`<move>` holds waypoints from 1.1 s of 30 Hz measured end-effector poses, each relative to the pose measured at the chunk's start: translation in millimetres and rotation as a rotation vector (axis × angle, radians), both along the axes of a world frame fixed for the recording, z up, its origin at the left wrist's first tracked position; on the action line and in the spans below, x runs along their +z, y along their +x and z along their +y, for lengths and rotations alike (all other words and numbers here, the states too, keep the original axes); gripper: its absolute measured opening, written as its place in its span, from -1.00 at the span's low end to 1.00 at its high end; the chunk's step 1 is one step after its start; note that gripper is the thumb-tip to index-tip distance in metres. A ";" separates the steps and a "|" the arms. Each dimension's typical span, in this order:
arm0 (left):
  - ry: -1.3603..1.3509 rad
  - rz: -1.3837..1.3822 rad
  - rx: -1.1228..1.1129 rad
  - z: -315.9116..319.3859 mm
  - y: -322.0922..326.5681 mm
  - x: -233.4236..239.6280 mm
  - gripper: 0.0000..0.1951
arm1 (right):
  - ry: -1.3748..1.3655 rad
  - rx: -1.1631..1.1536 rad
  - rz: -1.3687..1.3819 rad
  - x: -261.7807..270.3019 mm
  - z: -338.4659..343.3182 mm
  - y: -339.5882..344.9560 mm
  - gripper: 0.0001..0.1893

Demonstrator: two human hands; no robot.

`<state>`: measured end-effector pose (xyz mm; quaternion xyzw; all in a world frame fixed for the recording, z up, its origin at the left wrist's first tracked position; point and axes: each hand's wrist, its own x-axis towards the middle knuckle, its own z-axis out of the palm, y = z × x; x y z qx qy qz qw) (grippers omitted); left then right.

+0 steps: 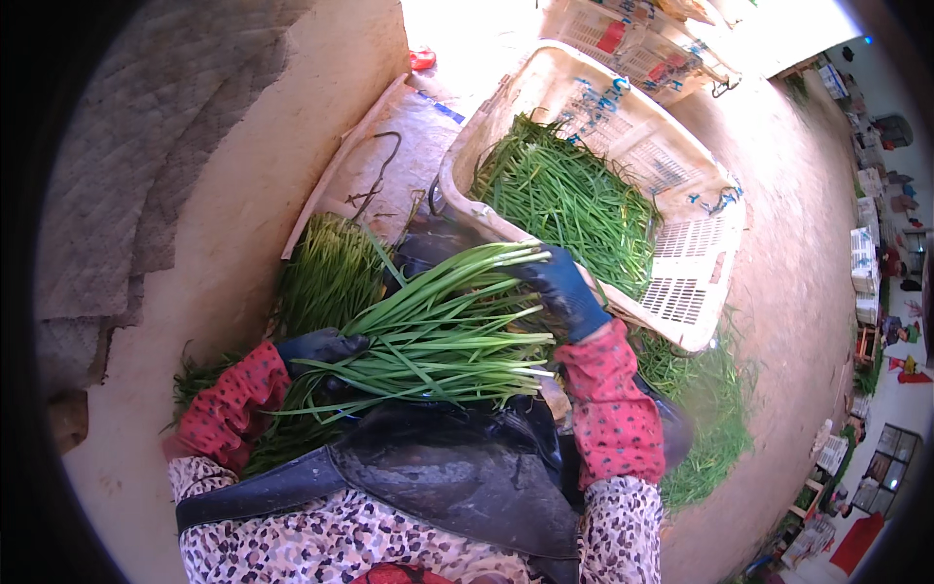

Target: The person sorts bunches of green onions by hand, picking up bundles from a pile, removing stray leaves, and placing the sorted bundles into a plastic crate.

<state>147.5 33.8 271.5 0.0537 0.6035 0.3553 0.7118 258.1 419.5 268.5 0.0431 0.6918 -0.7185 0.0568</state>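
Note:
A loose bunch of garlic chives (438,328) lies across my lap, green leaves to the left and pale stem ends to the right. My left hand (321,346), in a dark blue glove, holds the leafy side. In a matching glove, my right hand (565,288) is at the upper stem ends, its fingers partly hidden behind them. Just beyond it stands a white plastic crate (682,292) with slotted walls, partly filled with chives (569,212). Under the bunch, a black apron (452,474) covers my lap.
More chives (328,270) stand bundled at the wall's foot, beside a pale sheet (401,153). Loose leaves (704,438) litter the floor on the right. Another crate (627,44) stands farther back. A low plastered wall (219,241) runs along the left. People and crates appear at far right.

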 end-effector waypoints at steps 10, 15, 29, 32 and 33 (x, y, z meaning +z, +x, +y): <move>0.022 0.122 0.012 -2.8 10.0 7.6 -0.48 | 0.019 -0.511 -0.071 50.7 -9.1 53.8 -0.69; 0.023 0.100 0.069 10.3 12.9 19.8 -0.50 | 0.852 -0.237 -0.279 32.5 -79.9 7.8 -0.62; -0.004 0.031 0.101 -6.0 19.3 3.9 -0.50 | -0.669 -0.357 -0.010 67.8 -10.4 114.8 -0.74; -0.015 -0.007 0.104 -17.4 18.9 -4.8 -0.52 | -0.375 -0.694 -0.073 54.6 13.5 99.5 -0.73; -0.019 -0.035 0.116 -20.5 17.2 -9.8 -0.54 | -0.222 -0.616 -0.375 49.4 18.0 81.6 -0.63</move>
